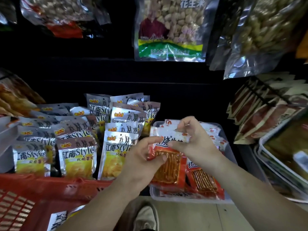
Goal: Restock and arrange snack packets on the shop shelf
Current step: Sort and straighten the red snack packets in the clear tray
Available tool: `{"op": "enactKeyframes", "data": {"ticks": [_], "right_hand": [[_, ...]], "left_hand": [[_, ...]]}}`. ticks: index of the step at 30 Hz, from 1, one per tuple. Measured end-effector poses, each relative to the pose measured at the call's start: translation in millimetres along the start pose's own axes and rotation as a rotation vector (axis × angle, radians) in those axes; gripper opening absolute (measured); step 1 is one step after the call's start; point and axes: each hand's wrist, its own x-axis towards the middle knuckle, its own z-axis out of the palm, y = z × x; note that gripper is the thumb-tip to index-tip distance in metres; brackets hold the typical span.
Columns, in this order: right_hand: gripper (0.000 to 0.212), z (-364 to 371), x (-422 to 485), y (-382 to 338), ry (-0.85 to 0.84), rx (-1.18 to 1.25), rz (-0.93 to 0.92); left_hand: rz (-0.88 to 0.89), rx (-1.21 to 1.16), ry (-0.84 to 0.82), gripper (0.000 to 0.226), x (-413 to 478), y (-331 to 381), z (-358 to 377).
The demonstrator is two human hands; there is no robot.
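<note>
Snack packet [168, 165]: red and white, with orange strips showing through its window; held between both hands just above the tray, near the middle of the shelf.
Left hand [143, 157]: grips the packet's left edge, with the thumb across the front and the fingers curled behind.
Right hand [193, 140]: pinches the packet's white top edge between thumb and forefinger; the other fingers are bent above it.
Tray [186, 199]: white plastic, below the hands and to their right; it holds more red packets [206, 180], which lie overlapping.
Silver packets [78, 157]: silver and yellow, standing in crowded rows left of the tray; the nearest row touches the basket's far rim.
Basket [50, 189]: red slotted plastic, at the near left.
Nut bag [170, 29]: clear, with pale nuts and a green band; hangs at the far centre, above the shelf.
Brown packets [260, 117]: stacked on edge at the right, well apart from the hands.
Shoe [146, 217]: pale, on the floor below the forearms.
</note>
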Motion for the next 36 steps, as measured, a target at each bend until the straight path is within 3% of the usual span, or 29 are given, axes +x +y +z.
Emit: {"op": "enactKeyframes", "data": {"ticks": [3, 7, 11, 16, 21, 23, 28, 32, 34, 36], "right_hand": [[0.030, -14, -10, 7, -0.011, 0.076, 0.117], [0.050, -27, -17, 12, -0.184, 0.217, 0.322], [0.058, -24, -15, 8, -0.101, 0.189, 0.265], [0.051, -25, -10, 8, -0.171, 0.225, 0.236], [0.032, -15, -4, 12, 0.024, 0.201, 0.197], [0.039, -18, -2, 16, -0.015, 0.246, 0.227], [0.087, -27, -7, 19, -0.304, 0.230, 0.320], [0.088, -22, -11, 17, -0.145, 0.228, 0.315], [0.079, -15, -11, 17, -0.085, 0.172, 0.279], [0.062, -9, -12, 13, -0.034, -0.055, 0.159]], "left_hand": [[-0.008, -0.062, -0.009, 0.063, -6, 2, 4], [-0.068, -0.056, -0.035, 0.075, -5, -2, 8], [-0.040, 0.057, 0.027, 0.063, -3, -8, 11], [0.004, 0.002, 0.124, 0.041, 1, -6, 6], [-0.099, -0.103, -0.122, 0.063, -5, -2, 7], [-0.085, -0.051, -0.109, 0.057, -8, 0, 12], [-0.044, -0.024, 0.010, 0.057, -5, 2, 7], [-0.050, 0.000, -0.115, 0.075, -9, 1, 9], [-0.040, 0.016, -0.050, 0.071, -8, -1, 11], [-0.006, 0.078, 0.034, 0.063, -6, -4, 12]]}}
